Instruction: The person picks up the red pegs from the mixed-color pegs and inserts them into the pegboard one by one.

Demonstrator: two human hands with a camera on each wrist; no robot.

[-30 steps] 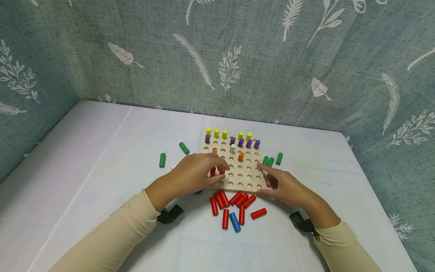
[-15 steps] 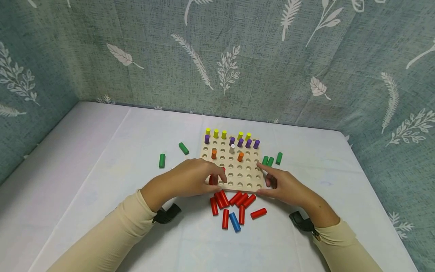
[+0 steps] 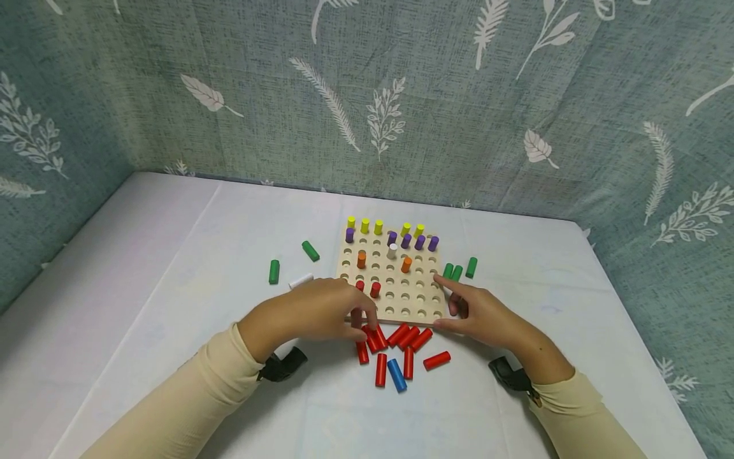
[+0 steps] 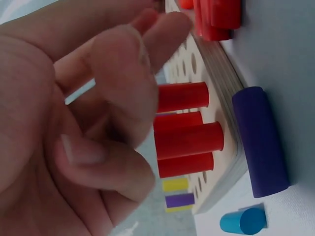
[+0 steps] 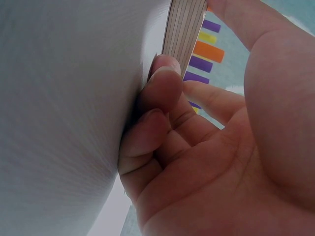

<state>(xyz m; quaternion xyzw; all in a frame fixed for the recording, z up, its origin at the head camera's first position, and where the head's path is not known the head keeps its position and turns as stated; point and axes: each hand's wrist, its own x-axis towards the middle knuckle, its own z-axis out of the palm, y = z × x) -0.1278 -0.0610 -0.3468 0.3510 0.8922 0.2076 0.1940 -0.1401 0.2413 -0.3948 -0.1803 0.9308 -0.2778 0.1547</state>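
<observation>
A square wooden pegboard [image 3: 405, 296] lies on the table with coloured pegs standing in some of its holes. My left hand [image 3: 329, 310] hovers over its front left corner, fingers bent and thumb apart, fingertips right by the loose red pegs [image 3: 381, 370]. Nothing shows between those fingers in the left wrist view, where red pegs [image 4: 189, 140] stand in the board behind them. My right hand [image 3: 484, 315] holds the board's right front corner, index finger at the right side, thumb at the front edge. In the right wrist view its curled fingers [image 5: 162, 88] press against the layered board edge [image 5: 184, 37].
A blue peg [image 3: 397, 375] lies among the red ones. Green pegs lie left [image 3: 274, 271] and right [image 3: 471, 267] of the board, and a white peg [image 3: 301, 280] is partly behind my left hand. A purple peg [image 4: 261, 142] lies beside the board. A patterned curtain [image 3: 367, 95] hangs behind.
My left hand has moved off the board toward the loose red pegs, uncovering two red pegs and an orange one standing in holes. My right hand has kept its place.
</observation>
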